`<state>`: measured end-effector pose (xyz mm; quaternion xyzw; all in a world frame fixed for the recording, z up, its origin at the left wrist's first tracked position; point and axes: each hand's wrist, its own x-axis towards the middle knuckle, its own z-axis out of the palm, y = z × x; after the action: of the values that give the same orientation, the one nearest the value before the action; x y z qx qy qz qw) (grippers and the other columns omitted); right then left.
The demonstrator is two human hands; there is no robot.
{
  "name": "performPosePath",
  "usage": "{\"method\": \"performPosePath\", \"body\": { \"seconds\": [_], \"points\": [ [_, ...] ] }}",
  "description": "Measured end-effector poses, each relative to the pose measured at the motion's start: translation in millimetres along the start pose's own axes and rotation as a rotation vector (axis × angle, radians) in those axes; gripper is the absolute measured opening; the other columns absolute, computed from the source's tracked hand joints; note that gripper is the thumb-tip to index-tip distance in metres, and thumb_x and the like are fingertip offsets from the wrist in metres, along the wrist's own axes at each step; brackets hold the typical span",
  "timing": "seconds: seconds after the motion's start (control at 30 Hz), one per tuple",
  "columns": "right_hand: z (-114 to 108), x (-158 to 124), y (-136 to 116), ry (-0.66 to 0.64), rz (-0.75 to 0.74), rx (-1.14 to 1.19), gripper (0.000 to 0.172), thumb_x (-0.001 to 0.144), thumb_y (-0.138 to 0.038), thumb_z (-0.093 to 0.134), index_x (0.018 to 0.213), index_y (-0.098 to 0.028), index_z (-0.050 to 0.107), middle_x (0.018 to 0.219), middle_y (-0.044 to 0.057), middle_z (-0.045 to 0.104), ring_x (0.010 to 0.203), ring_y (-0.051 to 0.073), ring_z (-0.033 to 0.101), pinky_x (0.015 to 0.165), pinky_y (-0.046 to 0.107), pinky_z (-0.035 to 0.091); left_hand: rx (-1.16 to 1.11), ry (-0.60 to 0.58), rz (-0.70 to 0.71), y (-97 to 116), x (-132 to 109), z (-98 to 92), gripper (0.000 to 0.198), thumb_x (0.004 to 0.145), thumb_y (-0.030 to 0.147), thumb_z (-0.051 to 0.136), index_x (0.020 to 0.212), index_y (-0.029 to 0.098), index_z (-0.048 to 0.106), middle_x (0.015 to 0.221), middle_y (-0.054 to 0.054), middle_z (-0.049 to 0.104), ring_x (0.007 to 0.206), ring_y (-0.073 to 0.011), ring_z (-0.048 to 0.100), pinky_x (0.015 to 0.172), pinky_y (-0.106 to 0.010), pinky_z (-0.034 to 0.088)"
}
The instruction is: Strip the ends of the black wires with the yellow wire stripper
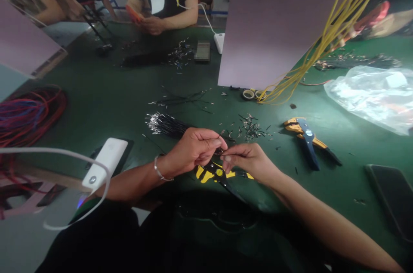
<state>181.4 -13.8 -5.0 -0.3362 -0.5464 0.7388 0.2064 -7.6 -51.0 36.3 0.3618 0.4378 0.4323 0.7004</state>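
Note:
My left hand (203,148) pinches a thin dark wire between thumb and index finger, near the middle of the table. Close against it, my right hand (247,159) has its fingertips closed on the same wire's end, though the fingers partly hide it. Under both hands lies a yellow-and-black wire stripper (219,174). Behind my left hand rests a bundle of black wires (171,125) with bare, shiny ends. Short cut bits of wire insulation (250,128) are scattered beyond my right hand.
A blue-and-orange wire stripper (308,135) and a phone (389,197) lie to the right. Yellow wires (322,55) hang beside a pale panel (264,23). Red and blue wire coils (29,111) and a white power bank (106,163) are left. A co-worker (163,1) sits opposite.

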Motion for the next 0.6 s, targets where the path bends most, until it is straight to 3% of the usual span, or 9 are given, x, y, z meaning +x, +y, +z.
{"method": "performPosePath", "body": {
  "seconds": [0.6],
  "points": [
    [4.6, -9.4, -3.0, 0.112, -0.122, 0.033, 0.016, 0.071, -0.034, 0.077, 0.076, -0.019, 0.077, 0.058, 0.003, 0.071, 0.053, 0.017, 0.067, 0.058, 0.034, 0.058, -0.093, -0.030, -0.051, 4.0, 6.4, -9.2, 0.013, 0.082, 0.026, 0.062, 0.077, 0.014, 0.066, 0.042, 0.009, 0.026, 0.037, -0.0036, 0.021, 0.037, -0.018, 0.018]
  ]
}}
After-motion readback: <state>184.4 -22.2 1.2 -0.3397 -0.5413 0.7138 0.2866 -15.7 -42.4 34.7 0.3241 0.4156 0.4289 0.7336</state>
